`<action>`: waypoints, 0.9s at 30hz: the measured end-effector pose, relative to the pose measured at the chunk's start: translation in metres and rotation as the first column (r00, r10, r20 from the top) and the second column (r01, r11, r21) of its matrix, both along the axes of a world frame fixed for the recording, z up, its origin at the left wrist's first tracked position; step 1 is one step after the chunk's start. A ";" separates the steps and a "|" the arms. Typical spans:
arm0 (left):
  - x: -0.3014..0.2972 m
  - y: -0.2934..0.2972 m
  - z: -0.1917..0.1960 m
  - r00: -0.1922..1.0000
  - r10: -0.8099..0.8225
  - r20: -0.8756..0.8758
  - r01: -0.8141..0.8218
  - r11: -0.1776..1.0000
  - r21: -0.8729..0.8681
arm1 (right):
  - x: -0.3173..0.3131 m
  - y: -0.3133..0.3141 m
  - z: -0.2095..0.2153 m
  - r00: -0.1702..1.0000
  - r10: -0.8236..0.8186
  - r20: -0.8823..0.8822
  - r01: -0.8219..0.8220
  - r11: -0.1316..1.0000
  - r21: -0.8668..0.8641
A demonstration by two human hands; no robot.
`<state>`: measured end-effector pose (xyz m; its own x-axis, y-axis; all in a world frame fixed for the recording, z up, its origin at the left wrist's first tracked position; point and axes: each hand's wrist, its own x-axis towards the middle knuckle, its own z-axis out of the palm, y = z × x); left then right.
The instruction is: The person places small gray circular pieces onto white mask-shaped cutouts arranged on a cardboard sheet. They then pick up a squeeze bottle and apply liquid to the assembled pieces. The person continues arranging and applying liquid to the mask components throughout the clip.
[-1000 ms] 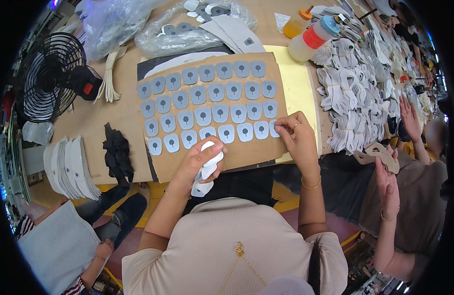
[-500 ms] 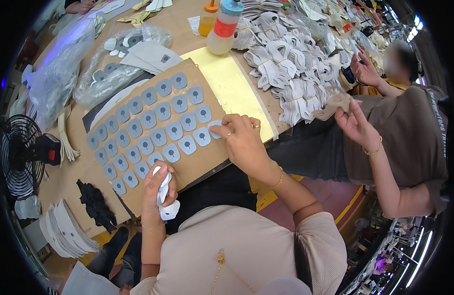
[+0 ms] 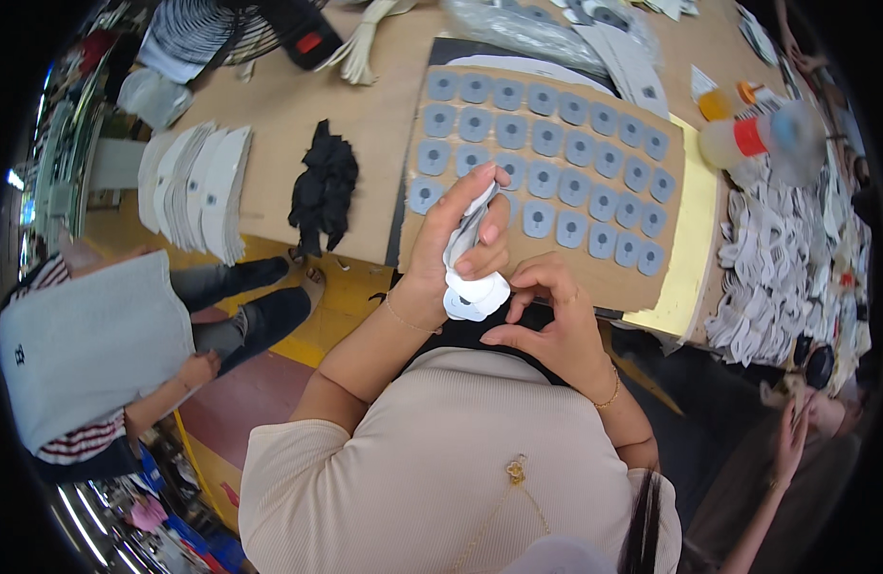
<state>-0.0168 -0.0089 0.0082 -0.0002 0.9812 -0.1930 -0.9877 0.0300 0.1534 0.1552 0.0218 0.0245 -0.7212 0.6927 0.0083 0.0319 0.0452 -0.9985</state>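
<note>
My left hand (image 3: pixel 443 237) is wrapped around a loose bundle of small white-backed patches (image 3: pixel 477 295), held above the front edge of the board. Close by on the right, my right hand (image 3: pixel 567 330) has its thumb and bent forefinger apart, with nothing seen between them. Under and beyond both hands lies a brown cardboard sheet (image 3: pixel 625 289). Several rows of rounded grey-blue patches (image 3: pixel 574 187), each bearing a dark mark, are laid on it. My left hand hides part of the rows.
Left of the board are a black cloth bundle (image 3: pixel 324 187) and a stack of pale cut pieces (image 3: pixel 204 191). A fan (image 3: pixel 221 29) stands at the far left. Bottles (image 3: pixel 738 142) and piled white pieces (image 3: pixel 771 268) are on the right. People are at both sides.
My right hand has left the patch at the board's right end and come beside the left hand's bundle. The view has swung left, bringing a person with a pale panel into sight.
</note>
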 end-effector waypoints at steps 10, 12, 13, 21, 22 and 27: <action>-0.030 -0.035 -0.016 0.946 0.186 0.266 -0.179 0.983 -0.048 | -0.044 0.006 -0.005 0.977 0.214 0.000 -0.141 0.645 0.751; -0.046 -0.047 -0.023 0.912 0.229 0.340 -0.250 0.968 0.016 | -0.049 0.001 -0.004 0.979 0.205 0.002 -0.160 0.755 0.636; -0.053 -0.051 -0.028 0.893 0.234 0.383 -0.274 0.960 0.052 | -0.049 -0.002 -0.007 0.981 0.194 0.006 -0.168 0.833 0.528; -0.083 -0.076 -0.035 0.868 0.392 0.305 -0.417 0.909 0.018 | -0.083 -0.005 -0.016 0.918 0.124 0.377 -0.149 0.988 0.036; -0.083 -0.078 -0.038 0.869 0.401 0.290 -0.416 0.909 -0.009 | -0.087 -0.005 -0.019 0.917 0.104 0.385 -0.165 0.978 0.130; -0.077 -0.076 -0.047 0.864 0.383 0.327 -0.396 0.918 -0.028 | -0.100 -0.005 -0.025 0.932 -0.047 0.359 -0.162 0.833 0.529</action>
